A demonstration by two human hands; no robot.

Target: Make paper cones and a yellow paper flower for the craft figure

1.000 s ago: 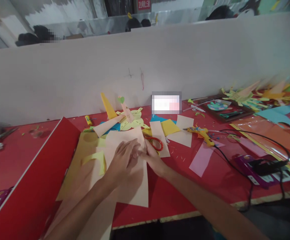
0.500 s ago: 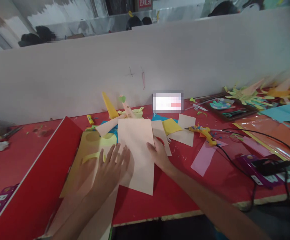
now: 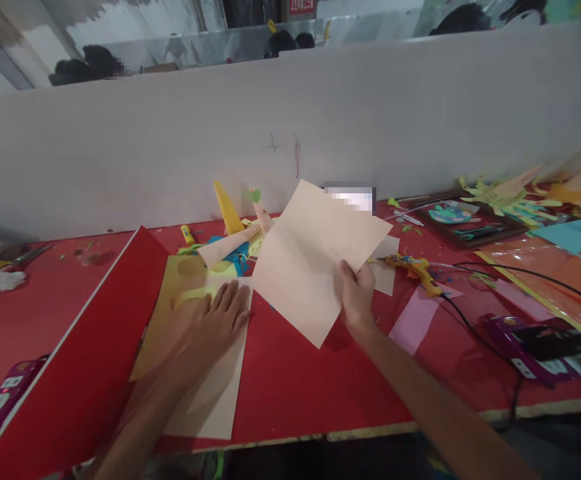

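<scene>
My right hand grips the lower right edge of a pale peach sheet of paper, thumb on top, and holds it turned at an angle over the red table. My left hand lies flat, fingers stretched out, on another peach sheet at the left. A yellow sheet sits beside and partly under that one, with a curved yellow strip near my fingers. Behind the hands stand a yellow paper cone and a rolled peach paper piece. The raised sheet hides part of the scraps behind it.
A yellow glue gun with a black cord lies at the right, near a pink paper strip and a purple box. A red board slants at the left. A white partition closes off the back.
My right hand has moved right with the peach sheet, turning it at an angle. My left hand has come down onto the sheet at the left. The view has shifted slightly.
</scene>
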